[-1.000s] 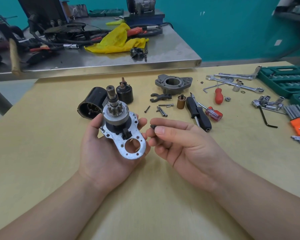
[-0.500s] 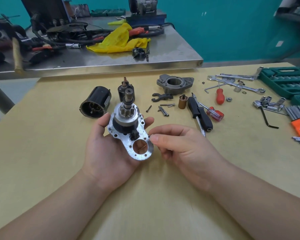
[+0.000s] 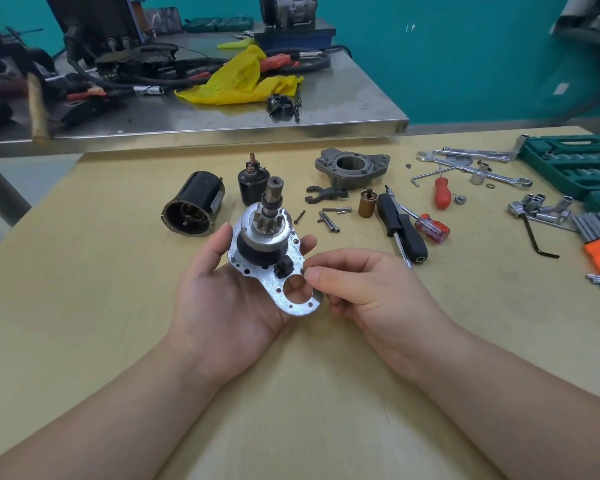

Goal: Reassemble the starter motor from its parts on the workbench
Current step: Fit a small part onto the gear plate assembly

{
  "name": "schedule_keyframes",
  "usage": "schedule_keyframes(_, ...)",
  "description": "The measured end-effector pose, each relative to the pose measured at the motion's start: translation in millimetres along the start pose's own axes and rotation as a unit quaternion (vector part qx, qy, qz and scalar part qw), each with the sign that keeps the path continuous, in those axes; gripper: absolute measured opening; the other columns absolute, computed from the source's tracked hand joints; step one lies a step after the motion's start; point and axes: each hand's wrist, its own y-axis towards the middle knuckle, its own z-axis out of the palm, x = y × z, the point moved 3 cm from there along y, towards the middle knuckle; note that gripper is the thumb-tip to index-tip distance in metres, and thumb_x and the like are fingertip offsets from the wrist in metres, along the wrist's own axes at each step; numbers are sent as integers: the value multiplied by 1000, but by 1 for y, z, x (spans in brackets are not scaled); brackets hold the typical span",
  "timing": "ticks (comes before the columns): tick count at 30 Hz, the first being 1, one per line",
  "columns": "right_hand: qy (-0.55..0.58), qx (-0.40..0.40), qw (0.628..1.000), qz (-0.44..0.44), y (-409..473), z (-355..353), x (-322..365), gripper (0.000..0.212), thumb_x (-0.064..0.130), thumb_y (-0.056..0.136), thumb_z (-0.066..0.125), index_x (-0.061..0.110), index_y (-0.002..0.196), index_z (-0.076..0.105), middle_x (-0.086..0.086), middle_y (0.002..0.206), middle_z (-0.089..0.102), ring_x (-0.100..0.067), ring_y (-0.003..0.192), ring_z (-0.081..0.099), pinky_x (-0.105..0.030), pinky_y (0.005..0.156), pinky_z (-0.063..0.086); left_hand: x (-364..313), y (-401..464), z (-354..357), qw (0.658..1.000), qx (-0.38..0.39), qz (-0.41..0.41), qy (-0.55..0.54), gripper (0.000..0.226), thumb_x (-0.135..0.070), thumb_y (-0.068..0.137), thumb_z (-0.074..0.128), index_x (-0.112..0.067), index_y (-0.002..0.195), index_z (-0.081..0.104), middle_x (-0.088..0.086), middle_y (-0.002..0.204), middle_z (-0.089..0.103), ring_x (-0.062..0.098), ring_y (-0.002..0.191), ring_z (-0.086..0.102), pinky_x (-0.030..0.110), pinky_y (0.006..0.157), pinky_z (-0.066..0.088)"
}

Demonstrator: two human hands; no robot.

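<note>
- Since a second ago the right hand (image 3: 357, 285) has closed in from the side, and its fingertips (image 3: 314, 273) now sit at the right edge of the silver mounting plate (image 3: 291, 292); the left hand (image 3: 229, 299) has tilted the assembly so the shaft points more toward the top of the frame.
- Left grip: palm up at the centre of the frame, fingers curled under the plate and thumb against its left edge, clamped on the pinion-and-plate assembly (image 3: 264, 237).
- Right grip: thumb and forefinger together at the plate's rim, apparently pinching a small dark part; it is too hidden to name.
- Done so far, as I judge it: the pinion gear with its shaft is seated on the plate, and a small black block (image 3: 282, 269) sits by the large round hole.
- Left to do, it seems: most of the build. Lying loose on the yellow surface (image 3: 84, 306) in the upper middle of the frame are one black motor housing (image 3: 193, 207), one black solenoid (image 3: 252, 183), one grey nose casting (image 3: 352, 166), one dark fork lever (image 3: 326, 194) and one brass-coloured plunger (image 3: 367, 203).
- Fasteners: roughly four or five loose screws (image 3: 328, 220) between the assembly and the plunger; the exact count is unclear.
- Tools at right: two screwdrivers with red handles (image 3: 441, 192), one black-handled driver (image 3: 404, 226), one black hex key (image 3: 537, 237), several wrenches and sockets, and a green socket case (image 3: 575, 161) at the frame's right edge.
</note>
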Motion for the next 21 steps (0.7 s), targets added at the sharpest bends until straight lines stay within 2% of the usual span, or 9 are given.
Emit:
schedule_keyframes(4,3,-9,1000,-26,-2,-1,7,8,13,91,79,17,93,85,-6,87,82,-7,68,59,-28,68,43,0,-2,3,1000,7,15,-15,56,-49,106,53,-4,137,69,29,146,61,42,121,67,52,99,59)
schedule_keyframes(8,-21,-5,996,-83,-6,-1,13,7,4,93,76,9,93,81,-8,79,81,0,78,72,-10,65,48,0,-5,9,1000,8,26,-9,52,-38,100,59,-2,137,67,34,147,58,44,122,65,54,97,60)
schedule_keyframes(10,-42,-10,994,-104,-7,1,15,6,1,93,76,7,92,79,-7,75,80,5,80,71,-6,66,48,1,-6,13,1000,12,25,-15,51,-36,100,58,-3,137,65,31,143,59,43,121,66,53,96,61)
schedule_keyframes(13,-58,-18,991,-117,-7,4,17,10,4,93,77,13,93,75,-7,74,80,-4,74,69,-9,62,46,3,-8,16,999,9,23,-22,48,-35,104,54,-3,139,63,23,138,61,39,115,68,50,90,62)
schedule_keyframes(16,-30,-8,992,-123,-9,5,19,10,7,93,78,17,93,75,-7,75,79,-8,67,68,-13,59,48,3,-11,17,999,8,15,-41,46,-36,106,53,0,131,67,21,136,64,38,115,70,50,93,63)
schedule_keyframes(18,-7,-5,993,-116,-10,5,19,2,19,92,78,20,90,79,-2,75,76,-10,63,62,-18,59,49,2,-14,19,998,17,9,-63,44,-34,101,59,2,124,73,21,131,68,38,112,73,48,90,64)
schedule_keyframes(21,3,0,995,-99,-10,4,15,13,33,89,72,22,84,77,1,69,63,-15,60,53,-25,57,48,1,-18,20,995,24,10,-92,46,-34,97,64,1,124,74,21,127,71,37,111,75,47,82,66)
